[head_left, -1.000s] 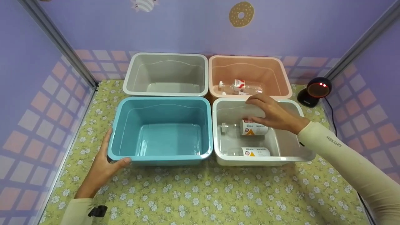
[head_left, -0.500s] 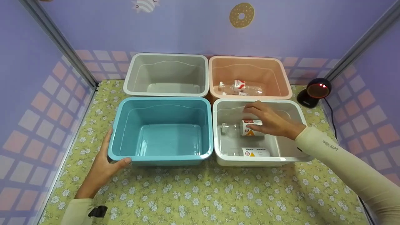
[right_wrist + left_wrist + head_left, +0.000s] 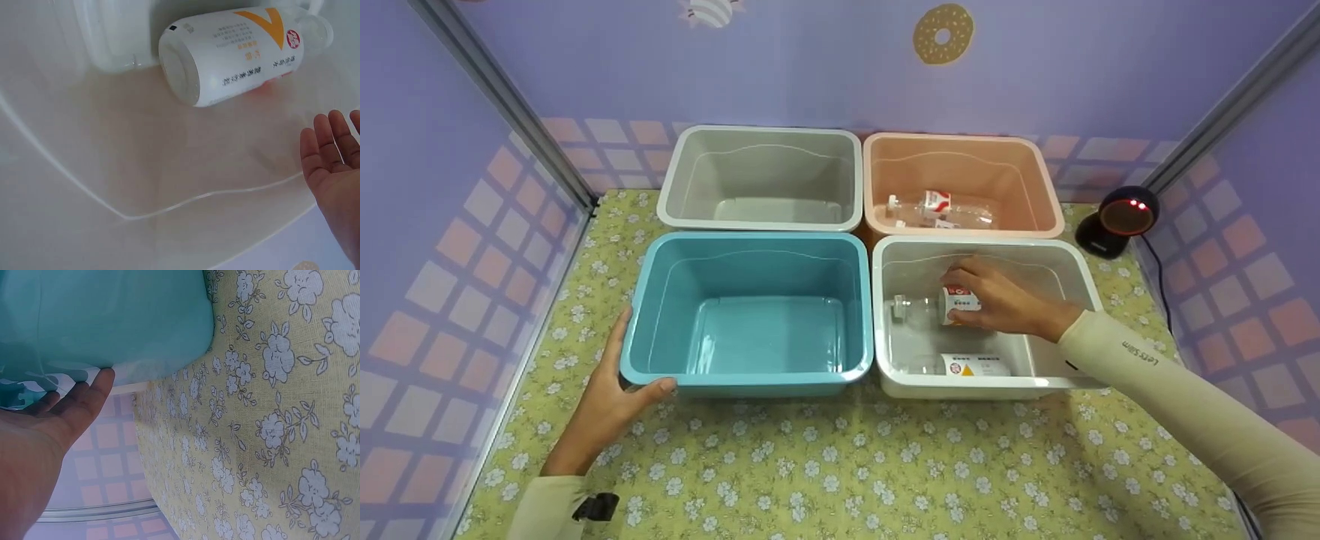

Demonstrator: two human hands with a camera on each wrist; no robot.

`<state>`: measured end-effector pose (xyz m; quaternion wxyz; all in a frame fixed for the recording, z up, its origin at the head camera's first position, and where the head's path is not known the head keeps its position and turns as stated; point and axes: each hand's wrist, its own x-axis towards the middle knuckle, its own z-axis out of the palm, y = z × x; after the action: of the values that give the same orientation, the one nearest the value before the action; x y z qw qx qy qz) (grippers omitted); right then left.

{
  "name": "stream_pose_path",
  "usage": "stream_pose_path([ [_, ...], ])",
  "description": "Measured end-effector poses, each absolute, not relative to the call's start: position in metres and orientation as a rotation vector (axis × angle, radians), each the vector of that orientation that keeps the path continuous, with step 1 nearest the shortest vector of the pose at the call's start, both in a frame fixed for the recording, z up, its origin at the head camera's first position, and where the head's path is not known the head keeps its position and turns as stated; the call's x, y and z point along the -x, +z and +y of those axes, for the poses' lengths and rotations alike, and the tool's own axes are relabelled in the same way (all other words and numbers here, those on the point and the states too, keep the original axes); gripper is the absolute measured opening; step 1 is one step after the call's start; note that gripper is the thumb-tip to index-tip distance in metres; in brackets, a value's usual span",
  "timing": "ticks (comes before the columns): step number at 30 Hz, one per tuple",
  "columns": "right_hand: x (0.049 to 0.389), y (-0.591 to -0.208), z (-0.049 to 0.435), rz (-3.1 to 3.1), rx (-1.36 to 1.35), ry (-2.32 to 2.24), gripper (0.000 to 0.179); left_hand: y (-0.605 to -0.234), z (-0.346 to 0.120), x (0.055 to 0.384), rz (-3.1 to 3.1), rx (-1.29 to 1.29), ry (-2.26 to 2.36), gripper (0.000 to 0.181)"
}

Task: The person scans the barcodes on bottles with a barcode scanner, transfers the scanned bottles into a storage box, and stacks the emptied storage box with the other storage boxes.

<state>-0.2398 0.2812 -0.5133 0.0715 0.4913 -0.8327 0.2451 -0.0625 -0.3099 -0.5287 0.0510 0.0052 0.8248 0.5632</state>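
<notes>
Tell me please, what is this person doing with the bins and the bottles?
A person's right hand reaches into the white bin, at the farther bottle. The head view shows the hand about its label, but the right wrist view shows fingers apart from a bottle, so I cannot confirm a grip. The left hand rests against the near left corner of the blue bin. The nearer bottle lies in the white bin, and at least two bottles lie in the orange bin behind it.

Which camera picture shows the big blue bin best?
The head view: it looks down on the blue bin, showing its whole opening and inside floor. The left wrist view shows just part of its outside, close up, with the left hand touching it. The right wrist view shows none.
</notes>
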Motion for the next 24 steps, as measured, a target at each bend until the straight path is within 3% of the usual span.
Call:
stream_pose_path([
  [7, 0.237, -0.524, 0.281, -2.618, -1.439, 0.687, 0.048, -0.528, -0.310, 0.062, 2.508, -0.021, 1.714, 0.119],
  [24, 0.256, -0.540, 0.282, -2.523, -1.626, 0.593, 0.049, -0.527, -0.310, 0.062, 2.491, -0.014, 1.711, 0.118],
])
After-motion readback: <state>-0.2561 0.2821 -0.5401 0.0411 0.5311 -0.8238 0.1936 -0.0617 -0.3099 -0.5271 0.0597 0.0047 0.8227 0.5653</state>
